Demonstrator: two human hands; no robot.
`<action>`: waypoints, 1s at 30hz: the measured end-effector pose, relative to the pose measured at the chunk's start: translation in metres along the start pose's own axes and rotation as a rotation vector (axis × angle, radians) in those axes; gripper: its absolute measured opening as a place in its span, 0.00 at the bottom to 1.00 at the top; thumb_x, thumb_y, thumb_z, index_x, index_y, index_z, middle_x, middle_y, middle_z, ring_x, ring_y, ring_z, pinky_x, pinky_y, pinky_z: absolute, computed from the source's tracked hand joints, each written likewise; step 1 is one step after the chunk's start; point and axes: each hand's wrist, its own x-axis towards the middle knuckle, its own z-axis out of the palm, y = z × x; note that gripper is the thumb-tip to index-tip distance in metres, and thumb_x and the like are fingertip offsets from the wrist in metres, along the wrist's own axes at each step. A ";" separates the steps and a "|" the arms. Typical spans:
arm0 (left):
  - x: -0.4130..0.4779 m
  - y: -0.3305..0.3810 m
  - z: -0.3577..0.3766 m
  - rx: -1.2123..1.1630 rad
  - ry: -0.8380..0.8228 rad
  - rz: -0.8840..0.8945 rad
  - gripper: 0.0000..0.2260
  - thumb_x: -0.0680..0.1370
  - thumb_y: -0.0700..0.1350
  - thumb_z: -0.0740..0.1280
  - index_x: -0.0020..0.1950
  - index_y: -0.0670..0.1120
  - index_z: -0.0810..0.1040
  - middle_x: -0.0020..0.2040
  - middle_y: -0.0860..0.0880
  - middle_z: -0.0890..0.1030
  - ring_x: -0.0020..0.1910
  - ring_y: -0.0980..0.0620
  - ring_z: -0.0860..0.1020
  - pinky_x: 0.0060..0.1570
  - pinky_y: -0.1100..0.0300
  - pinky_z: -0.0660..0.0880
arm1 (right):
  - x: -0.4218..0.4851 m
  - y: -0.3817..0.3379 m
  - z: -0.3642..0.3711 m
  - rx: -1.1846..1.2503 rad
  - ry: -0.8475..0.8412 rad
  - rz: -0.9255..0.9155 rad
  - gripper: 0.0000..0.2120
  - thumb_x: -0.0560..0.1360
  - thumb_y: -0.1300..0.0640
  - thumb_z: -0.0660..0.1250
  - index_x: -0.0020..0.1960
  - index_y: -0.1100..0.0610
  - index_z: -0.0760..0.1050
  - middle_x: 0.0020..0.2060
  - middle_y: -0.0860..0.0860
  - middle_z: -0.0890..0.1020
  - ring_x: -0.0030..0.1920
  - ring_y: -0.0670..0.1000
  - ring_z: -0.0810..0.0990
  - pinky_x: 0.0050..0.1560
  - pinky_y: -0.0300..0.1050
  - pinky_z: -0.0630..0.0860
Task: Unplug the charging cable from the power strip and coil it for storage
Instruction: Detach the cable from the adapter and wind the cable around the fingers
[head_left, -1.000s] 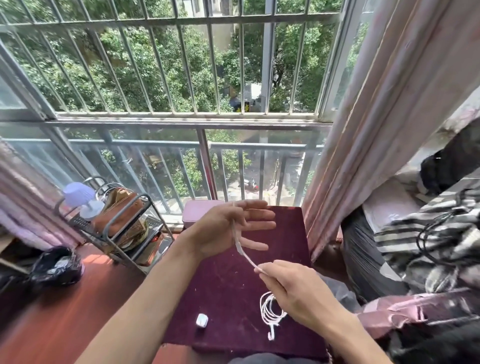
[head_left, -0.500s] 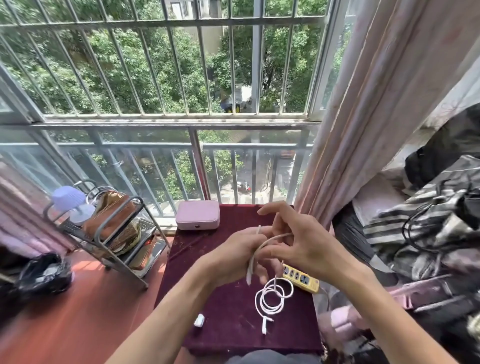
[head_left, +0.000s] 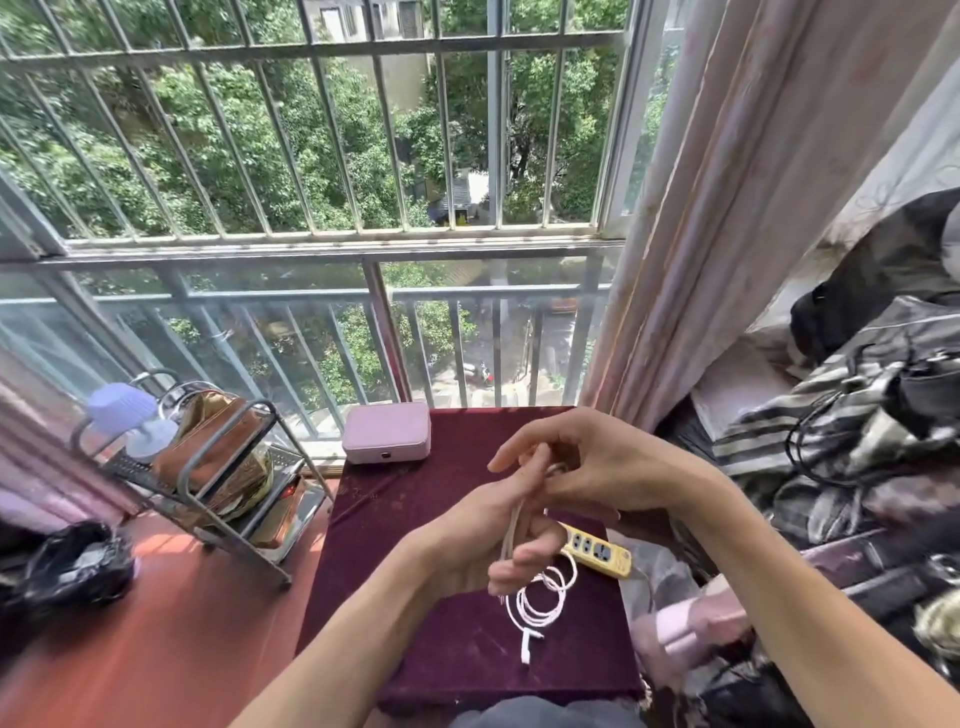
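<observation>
**A:** Start closest to the camera. Where is the cord?

**B:** The connector (head_left: 526, 646) is the nearest part. It dangles just over the maroon tabletop (head_left: 415, 545). Above it the charging cable (head_left: 540, 597) hangs in a few slack white loops, and no part of it reaches a socket, so I judge the unplugging done.

**A:** And the hands?

**B:** The left hand (head_left: 493, 540) is the nearer one, directly above the loops. Its fingers are curled round the strands, which run lengthwise up the hand toward its fingertips. The right hand (head_left: 597, 462) is further out and a little higher. Its thumb and fingers close on the cord just where it leaves the left fingertips, though the pinch itself is partly hidden.

**A:** So what does the next wrap depend on?

**B:** The former's long axis. The left hand points up and away and the slack hangs below it, toward the person. The right hand would need to lead the cord over the fingertips and back down that line. Probably several turns remain.

**A:** Anything in the way?

**B:** The yellow power strip (head_left: 597, 550) lies flat just beyond the loops, near them but apart. Further back a pink case (head_left: 387, 432) sits at the tabletop's far edge, with the window bars (head_left: 311, 156) behind.
</observation>
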 end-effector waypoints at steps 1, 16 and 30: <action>0.001 0.001 0.002 -0.035 -0.032 0.021 0.37 0.80 0.71 0.45 0.37 0.51 0.86 0.20 0.58 0.71 0.14 0.60 0.63 0.15 0.67 0.57 | 0.001 0.002 -0.001 0.047 -0.008 -0.007 0.15 0.76 0.66 0.76 0.62 0.56 0.84 0.38 0.37 0.82 0.38 0.36 0.79 0.42 0.29 0.75; 0.006 0.001 0.009 -0.196 0.002 0.064 0.29 0.85 0.60 0.51 0.69 0.39 0.77 0.21 0.51 0.57 0.15 0.57 0.54 0.15 0.66 0.52 | 0.002 0.060 0.029 0.853 0.227 0.106 0.05 0.76 0.56 0.78 0.47 0.57 0.85 0.37 0.53 0.83 0.35 0.49 0.81 0.40 0.40 0.80; 0.011 0.030 -0.017 -0.428 0.230 0.342 0.13 0.81 0.36 0.59 0.63 0.40 0.76 0.33 0.50 0.72 0.22 0.59 0.60 0.19 0.67 0.55 | 0.016 0.078 0.095 0.648 0.539 0.133 0.17 0.87 0.60 0.63 0.46 0.46 0.86 0.28 0.50 0.76 0.25 0.45 0.70 0.26 0.37 0.65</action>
